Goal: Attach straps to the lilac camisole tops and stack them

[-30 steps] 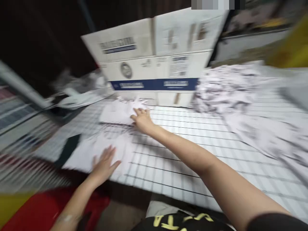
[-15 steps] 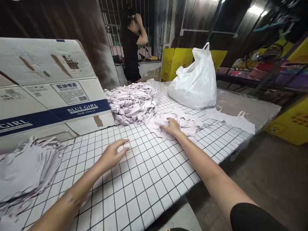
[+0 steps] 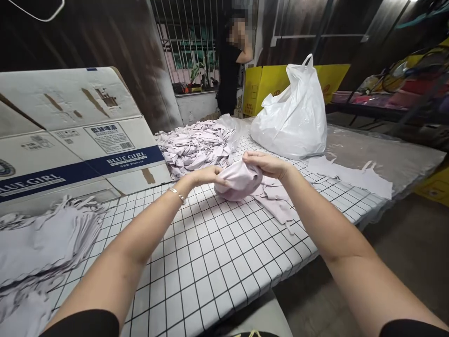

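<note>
Both my hands hold a bunched pale pink fabric garment [image 3: 240, 181] over the checked tablecloth [image 3: 196, 262]. My left hand [image 3: 206, 176] is closed on its left edge, fingertips partly hidden by the cloth. Pinching the top right edge is my right hand [image 3: 264, 164]. Just beyond and right of the held garment, more pale pink pieces [image 3: 277, 206] lie loose on the table, one with a thin strap. Behind my left hand rises a big heap of the same crumpled garments [image 3: 199, 144]. The held garment's exact cut cannot be made out.
A white cardboard box [image 3: 80, 135] stands at the left, with a flat stack of garments [image 3: 38, 238] before it. A white plastic bag [image 3: 293, 117] sits at the back; a spread strapped top [image 3: 351, 173] lies right of it. A person [image 3: 229, 70] stands near the barred window.
My right hand has lifted a garment off the loose pieces and brought it nearer. My left hand has moved right and taken hold of it too. The person at the back appears farther right.
</note>
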The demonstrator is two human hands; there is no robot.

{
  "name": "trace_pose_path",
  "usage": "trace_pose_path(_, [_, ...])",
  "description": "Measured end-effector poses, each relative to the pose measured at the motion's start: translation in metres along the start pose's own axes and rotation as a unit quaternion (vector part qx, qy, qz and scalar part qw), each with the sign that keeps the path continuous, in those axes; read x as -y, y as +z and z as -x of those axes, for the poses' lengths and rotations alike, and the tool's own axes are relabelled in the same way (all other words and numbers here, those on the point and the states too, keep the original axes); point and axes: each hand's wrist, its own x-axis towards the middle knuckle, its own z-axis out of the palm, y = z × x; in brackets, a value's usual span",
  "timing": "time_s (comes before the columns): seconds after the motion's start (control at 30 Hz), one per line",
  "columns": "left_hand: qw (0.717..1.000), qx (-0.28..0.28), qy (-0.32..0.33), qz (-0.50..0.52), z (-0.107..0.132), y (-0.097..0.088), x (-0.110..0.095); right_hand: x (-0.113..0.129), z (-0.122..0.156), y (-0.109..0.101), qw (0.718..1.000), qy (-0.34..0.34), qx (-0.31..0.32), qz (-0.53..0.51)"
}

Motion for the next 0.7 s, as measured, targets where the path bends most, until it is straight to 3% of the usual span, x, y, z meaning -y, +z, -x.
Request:
trace_pose_path(0.17, [0.983,0.016,0.015,0.184,0.093,-0.01,-0.008,-0.007,0.017,0.026,0.979,0.068,0.129,0.144])
trace_pose_path(0.23, [0.978,0.012,-0.009,0.209,0.129,-0.011,-0.01,-0.016,0.017,0.04,0.971,0.08,0.137,0.177])
trace_pose_path(0.33, [0.98,-0.018,-0.049,0.194,0.174,-0.01,-0.008,-0.029,0.013,0.057,0.973,0.107,0.153,0.137])
trace_pose_path(0.4, [0.986,-0.09,-0.073,0.123,0.192,-0.006,-0.001,-0.039,0.007,0.066,0.975,0.113,0.15,0.117])
trace_pose_path(0.47, [0.969,-0.212,-0.124,-0.006,0.201,0.0,0.013,-0.05,-0.001,0.075,0.976,0.108,0.093,0.163])
trace_pose_path(0.57, [0.871,-0.39,-0.217,-0.207,0.199,0.01,0.046,-0.07,-0.013,0.09,0.931,0.099,-0.034,0.349])
trace_pose_path(0.63, [0.825,-0.463,-0.237,-0.219,0.194,0.013,0.068,-0.082,-0.019,0.098,0.883,0.098,-0.088,0.451])
trace_pose_path(0.7, [0.826,-0.502,-0.229,-0.116,0.189,0.012,0.085,-0.09,-0.024,0.101,0.867,0.106,-0.112,0.473])
